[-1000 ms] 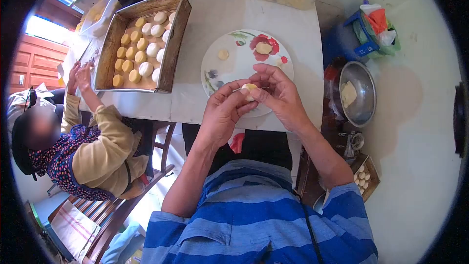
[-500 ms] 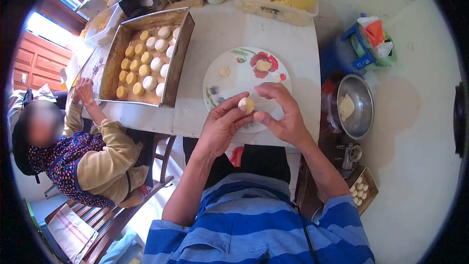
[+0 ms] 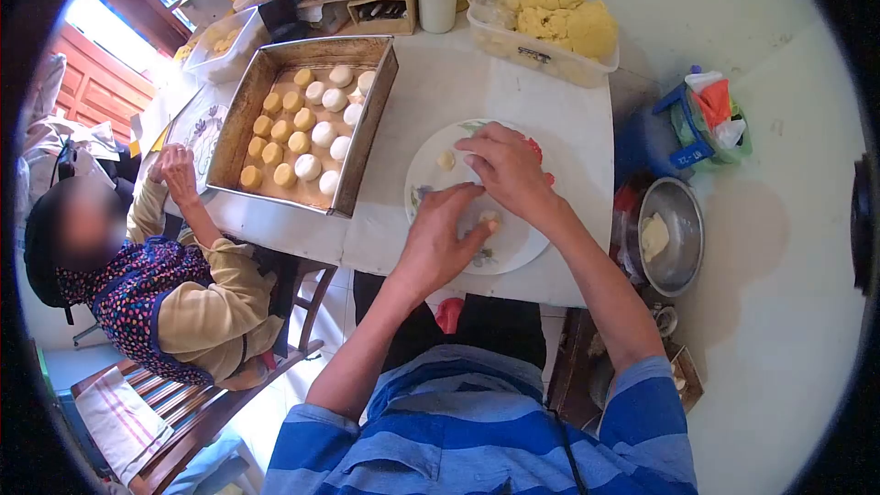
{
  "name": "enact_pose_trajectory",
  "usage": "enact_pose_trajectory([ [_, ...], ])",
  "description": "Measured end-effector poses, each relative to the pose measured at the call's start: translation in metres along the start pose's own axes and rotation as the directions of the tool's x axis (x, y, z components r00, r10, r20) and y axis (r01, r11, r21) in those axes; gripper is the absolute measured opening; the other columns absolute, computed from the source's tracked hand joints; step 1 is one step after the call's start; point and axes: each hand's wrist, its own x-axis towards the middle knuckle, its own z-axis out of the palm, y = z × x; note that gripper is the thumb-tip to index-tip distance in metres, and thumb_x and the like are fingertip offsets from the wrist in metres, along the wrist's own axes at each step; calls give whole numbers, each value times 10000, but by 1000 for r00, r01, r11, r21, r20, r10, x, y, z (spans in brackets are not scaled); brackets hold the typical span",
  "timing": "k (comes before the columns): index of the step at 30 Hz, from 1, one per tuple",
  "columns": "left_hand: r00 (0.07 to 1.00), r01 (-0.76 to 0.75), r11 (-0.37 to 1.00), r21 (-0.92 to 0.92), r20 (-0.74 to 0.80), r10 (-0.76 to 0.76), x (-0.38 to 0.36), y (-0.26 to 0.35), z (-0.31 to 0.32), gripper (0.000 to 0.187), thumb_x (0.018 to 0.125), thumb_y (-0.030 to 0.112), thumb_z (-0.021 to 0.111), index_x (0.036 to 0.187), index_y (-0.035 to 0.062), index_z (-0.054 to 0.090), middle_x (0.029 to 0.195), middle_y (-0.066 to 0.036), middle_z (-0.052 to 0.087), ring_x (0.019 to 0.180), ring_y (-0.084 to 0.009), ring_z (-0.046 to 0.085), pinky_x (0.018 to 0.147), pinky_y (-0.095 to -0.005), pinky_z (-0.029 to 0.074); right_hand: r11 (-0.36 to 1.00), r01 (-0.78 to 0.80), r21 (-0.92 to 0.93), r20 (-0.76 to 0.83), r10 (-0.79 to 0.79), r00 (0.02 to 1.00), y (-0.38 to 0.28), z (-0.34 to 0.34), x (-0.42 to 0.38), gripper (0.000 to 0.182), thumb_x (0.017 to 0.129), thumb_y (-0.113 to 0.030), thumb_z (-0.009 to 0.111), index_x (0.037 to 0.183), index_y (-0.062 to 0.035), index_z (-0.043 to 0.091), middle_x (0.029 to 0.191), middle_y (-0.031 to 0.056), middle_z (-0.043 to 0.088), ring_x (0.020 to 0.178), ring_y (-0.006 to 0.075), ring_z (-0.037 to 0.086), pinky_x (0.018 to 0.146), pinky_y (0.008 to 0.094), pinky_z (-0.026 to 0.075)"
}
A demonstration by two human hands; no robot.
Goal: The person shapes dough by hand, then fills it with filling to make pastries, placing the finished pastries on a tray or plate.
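Over the floral plate (image 3: 431, 142) my left hand (image 3: 440, 238) curves with its thumb against a small pale dough ball (image 3: 490, 219). The fingers partly hide that ball. Just beyond, my right hand (image 3: 509, 170) reaches across the plate with its fingers stretched leftward and its thumb apart from them. Its thumb is close to my left fingertips, and nothing shows in its grasp. A flat dough piece (image 3: 445, 159) lies on the plate, left of my right fingers. My right hand covers the plate's red flower.
Left of the plate stands a deep baking tray (image 3: 371, 142) of yellow and white dough rounds. A plastic tub (image 3: 550, 64) of yellow dough is at the back. A co-worker (image 3: 197, 289) sits at left. A metal bowl (image 3: 683, 229) with dough stands at right.
My right hand has moved up and left, over the plate beyond my left hand. The dough ball, clearly visible before between my left fingers, is now partly covered. The camera view has shifted slightly.
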Motion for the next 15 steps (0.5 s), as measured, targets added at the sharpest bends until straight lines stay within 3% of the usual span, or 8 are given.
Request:
enact_pose_trajectory([
  [4, 985, 105, 994, 5, -138, -103, -7, -16, -9, 372, 912, 155, 777, 1242, 11, 687, 1181, -198, 715, 1078, -361, 671, 933, -450, 519, 995, 63, -78, 76, -57, 995, 1, 14, 14, 262, 872, -29, 736, 1122, -96, 779, 1076, 116, 649, 1014, 343, 644, 877, 444, 529],
  [6, 957, 234, 972, 21, -180, -227, -7, -19, -15, 367, 911, 139, 779, 1243, 12, 688, 1160, -188, 714, 1079, -344, 680, 921, -432, 532, 993, 84, -78, 92, -77, 993, 3, 16, 17, 239, 872, -32, 737, 1101, -87, 775, 1081, 116, 646, 1037, 339, 638, 882, 442, 527],
  [11, 929, 209, 977, -35, -304, -209, 1, -20, -12, 374, 884, 73, 794, 1237, 6, 689, 1130, -182, 711, 1062, -335, 695, 905, -409, 557, 993, 99, -60, 58, -95, 994, 0, 16, 12, 164, 881, -49, 743, 1045, -53, 746, 1078, 116, 642, 1055, 338, 631, 899, 424, 522],
  [13, 917, 185, 981, -62, -347, -195, 5, -15, -6, 382, 871, 51, 801, 1234, 4, 690, 1118, -179, 710, 1049, -335, 700, 900, -406, 565, 997, 13, 79, -9, -12, 1000, -9, 9, 5, 97, 890, -89, 747, 968, -35, 724, 1070, 110, 654, 1052, 342, 617, 942, 458, 502],
  [15, 926, 82, 995, -49, -366, -94, 8, -10, -4, 414, 857, 24, 807, 1254, 16, 687, 1187, -181, 711, 1093, -331, 705, 926, -407, 572, 990, -39, 134, 25, 36, 999, -15, 2, 1, 112, 894, -95, 745, 984, -31, 722, 1110, 120, 661, 1085, 345, 618, 967, 455, 497],
])
